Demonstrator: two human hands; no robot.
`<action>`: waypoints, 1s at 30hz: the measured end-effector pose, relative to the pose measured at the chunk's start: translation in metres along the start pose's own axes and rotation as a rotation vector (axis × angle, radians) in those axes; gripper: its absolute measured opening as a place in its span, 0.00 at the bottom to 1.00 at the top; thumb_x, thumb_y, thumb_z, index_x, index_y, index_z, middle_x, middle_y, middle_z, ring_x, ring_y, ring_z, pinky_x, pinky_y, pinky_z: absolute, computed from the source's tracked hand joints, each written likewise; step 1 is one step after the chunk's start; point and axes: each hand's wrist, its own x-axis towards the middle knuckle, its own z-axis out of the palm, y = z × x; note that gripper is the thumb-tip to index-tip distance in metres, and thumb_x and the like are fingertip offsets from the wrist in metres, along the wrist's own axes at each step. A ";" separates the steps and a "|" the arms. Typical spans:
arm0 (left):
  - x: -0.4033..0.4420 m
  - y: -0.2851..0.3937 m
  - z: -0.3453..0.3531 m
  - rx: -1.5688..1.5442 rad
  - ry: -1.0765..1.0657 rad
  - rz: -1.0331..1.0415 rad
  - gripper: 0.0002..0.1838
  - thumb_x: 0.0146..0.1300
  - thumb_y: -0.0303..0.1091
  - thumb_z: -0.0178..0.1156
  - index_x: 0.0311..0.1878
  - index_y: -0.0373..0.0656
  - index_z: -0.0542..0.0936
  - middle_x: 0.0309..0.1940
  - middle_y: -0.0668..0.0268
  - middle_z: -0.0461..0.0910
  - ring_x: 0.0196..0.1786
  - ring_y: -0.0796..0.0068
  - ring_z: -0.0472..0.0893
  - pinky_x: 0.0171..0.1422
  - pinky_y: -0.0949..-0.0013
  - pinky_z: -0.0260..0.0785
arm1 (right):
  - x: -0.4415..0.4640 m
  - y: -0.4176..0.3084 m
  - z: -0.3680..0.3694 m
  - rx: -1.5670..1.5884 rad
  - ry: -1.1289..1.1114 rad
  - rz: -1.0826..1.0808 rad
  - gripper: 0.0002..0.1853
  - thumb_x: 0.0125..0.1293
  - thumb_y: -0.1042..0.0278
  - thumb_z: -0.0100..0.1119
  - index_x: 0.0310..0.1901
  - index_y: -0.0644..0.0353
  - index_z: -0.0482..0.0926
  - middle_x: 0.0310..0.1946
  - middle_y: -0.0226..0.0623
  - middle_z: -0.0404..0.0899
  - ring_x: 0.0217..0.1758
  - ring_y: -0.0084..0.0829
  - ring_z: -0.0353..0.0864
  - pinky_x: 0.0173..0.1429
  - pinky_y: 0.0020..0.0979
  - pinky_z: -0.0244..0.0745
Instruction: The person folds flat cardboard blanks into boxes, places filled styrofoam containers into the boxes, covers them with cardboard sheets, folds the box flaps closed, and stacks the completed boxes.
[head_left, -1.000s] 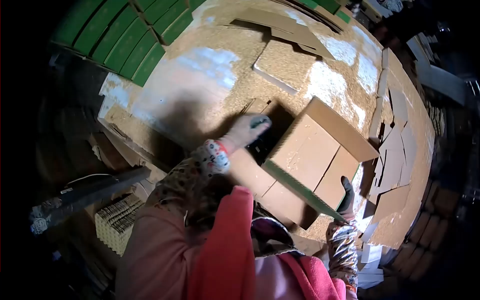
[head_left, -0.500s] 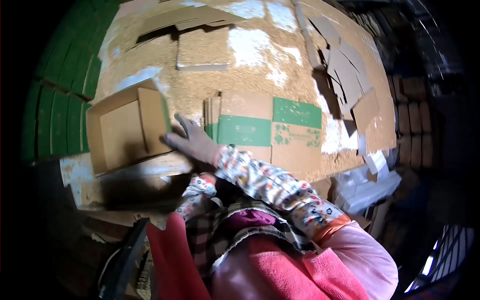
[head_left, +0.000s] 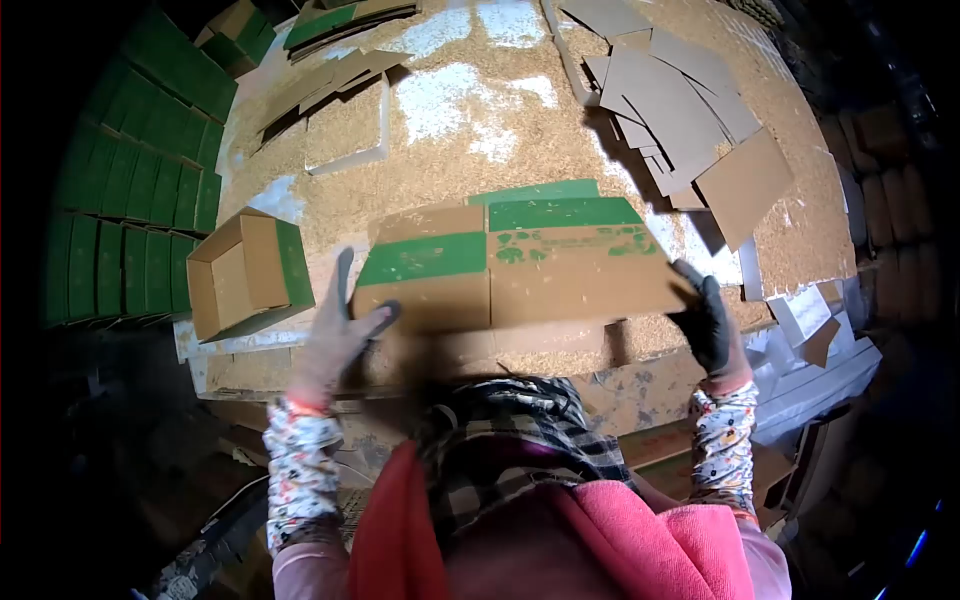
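Observation:
A flattened cardboard carton with a green printed band lies crosswise in front of me, its near edge lifted and blurred. My right hand, in a dark-palmed glove, grips the carton's right corner between thumb and fingers. At the opposite end, my left hand is gloved too, its thumb and fingers spread beside the carton's left edge. Contact there is hard to make out. Under the lifted carton, more flat cardboard shows on the table. An assembled open box with a green side stands left of my left hand.
Stacked green boxes line the left side. Loose cardboard sheets are piled at the table's right, with more flat cardboard at the back left. White plastic wrapping lies by the near right edge.
My right hand has gone from beside the open box to the flat carton's right corner. My left hand has come out from under the right arm. The carton's near edge has risen.

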 end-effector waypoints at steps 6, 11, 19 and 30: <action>0.058 0.046 -0.032 -0.312 0.109 -0.168 0.21 0.63 0.51 0.56 0.45 0.42 0.82 0.24 0.72 0.76 0.21 0.84 0.71 0.22 0.80 0.59 | 0.070 -0.017 0.038 -0.299 0.256 -0.705 0.17 0.64 0.64 0.61 0.48 0.66 0.71 0.42 0.36 0.73 0.47 0.28 0.72 0.56 0.28 0.67; 0.052 0.099 -0.049 0.041 0.213 -0.236 0.28 0.59 0.59 0.60 0.36 0.37 0.79 0.19 0.67 0.72 0.18 0.77 0.74 0.20 0.72 0.65 | 0.112 -0.034 0.024 -0.055 0.151 -0.449 0.17 0.63 0.60 0.62 0.45 0.66 0.75 0.39 0.36 0.77 0.44 0.27 0.75 0.52 0.26 0.69; 0.066 0.062 -0.076 -0.370 0.159 -0.299 0.31 0.61 0.58 0.58 0.36 0.30 0.76 0.22 0.59 0.77 0.22 0.69 0.81 0.25 0.69 0.74 | 0.101 -0.028 0.071 -0.296 0.090 -0.639 0.16 0.66 0.65 0.56 0.49 0.68 0.71 0.38 0.38 0.75 0.44 0.28 0.74 0.52 0.27 0.69; 0.029 0.084 0.019 0.263 -1.008 0.546 0.45 0.60 0.64 0.53 0.69 0.37 0.57 0.63 0.45 0.65 0.64 0.52 0.68 0.69 0.56 0.56 | 0.119 0.015 0.131 -1.595 0.319 -0.282 0.54 0.45 0.33 0.67 0.67 0.61 0.57 0.69 0.52 0.54 0.73 0.47 0.51 0.74 0.41 0.48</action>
